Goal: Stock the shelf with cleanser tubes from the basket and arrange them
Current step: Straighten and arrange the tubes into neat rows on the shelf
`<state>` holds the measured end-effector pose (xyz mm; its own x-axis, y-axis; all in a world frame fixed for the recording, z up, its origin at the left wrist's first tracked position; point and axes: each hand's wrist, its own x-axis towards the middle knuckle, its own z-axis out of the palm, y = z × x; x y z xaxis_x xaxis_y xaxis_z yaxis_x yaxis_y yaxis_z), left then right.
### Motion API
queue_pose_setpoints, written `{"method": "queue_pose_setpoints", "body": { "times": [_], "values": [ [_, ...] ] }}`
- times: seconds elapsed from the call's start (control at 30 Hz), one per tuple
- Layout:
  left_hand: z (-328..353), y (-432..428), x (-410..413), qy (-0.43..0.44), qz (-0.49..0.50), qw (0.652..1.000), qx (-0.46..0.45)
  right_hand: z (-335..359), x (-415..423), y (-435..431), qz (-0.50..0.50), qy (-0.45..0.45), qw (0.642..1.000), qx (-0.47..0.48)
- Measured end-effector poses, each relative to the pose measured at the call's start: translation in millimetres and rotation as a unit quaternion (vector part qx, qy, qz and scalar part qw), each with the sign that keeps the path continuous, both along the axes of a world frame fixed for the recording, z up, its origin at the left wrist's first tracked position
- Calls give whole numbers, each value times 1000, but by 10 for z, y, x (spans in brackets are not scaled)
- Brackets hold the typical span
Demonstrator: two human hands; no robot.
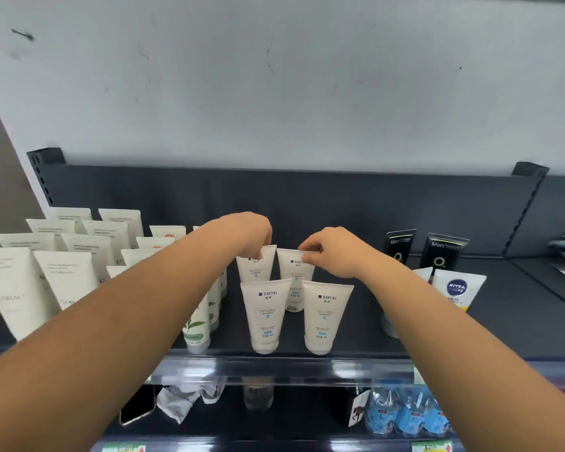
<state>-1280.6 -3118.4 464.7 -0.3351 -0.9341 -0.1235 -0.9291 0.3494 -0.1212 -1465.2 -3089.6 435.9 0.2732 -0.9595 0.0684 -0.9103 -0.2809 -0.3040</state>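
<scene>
the shelf [369, 337] carries everything here, and its dark surface looks smooth, so a tube standing on its cap could slide or tip with little push. the big block of white tubes [66, 275] fills the left end. your left forearm crosses right over that block's inner rows and the leaf-printed tube [198, 324] near the front edge. drop your elbow or pull back low and you'll likely sweep one over, perhaps off the front edge.

your left hand [252, 233] pinches the top seam of the back left tube [255, 269], fingers curled down on it. your right hand [333, 252] pinches the top seam of the back right tube [296, 275] the same way. both tubes stand cap down in the middle of the surface, side by side and just behind the front pair. the basket is not in view.

the front left tube [266, 314] and front right tube [323, 318] stand close to the front edge. shove the back pair forward while squaring them and they'll knock the front pair toward that edge. a grip only at the thin seam gives little control over the cap end, so a tube can swing or lean as you let go. check each cap sits flat first.

your right forearm passes just beside the nivea tube [457, 288], so draw back high.
</scene>
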Motion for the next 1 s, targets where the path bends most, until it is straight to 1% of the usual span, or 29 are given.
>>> {"method": "queue_pose_setpoints", "body": {
  "times": [0.1, 0.23, 0.4, 0.7, 1.0],
  "values": [
    [-84, -92, -19, -14, 11, 1000, -17, -22, 34, -39, -3, 20, 1000, -16],
    [-136, -132, -9, 4, 33, 999, -37, -73, 37, -50, -11, 33, 999, -23],
    [-137, -116, -31, 31, 9, 999, -39, -67, -92, -7, -12, 53, 998, -31],
    [-153, 25, -101, 26, -39, 998, -40, -20, -272, 110, -18, 74, 997, -18],
    [-204, 115, -77, 49, -44, 996, -53, -34, -272, 192, -28, 60, 998, -19]
  ]
}}
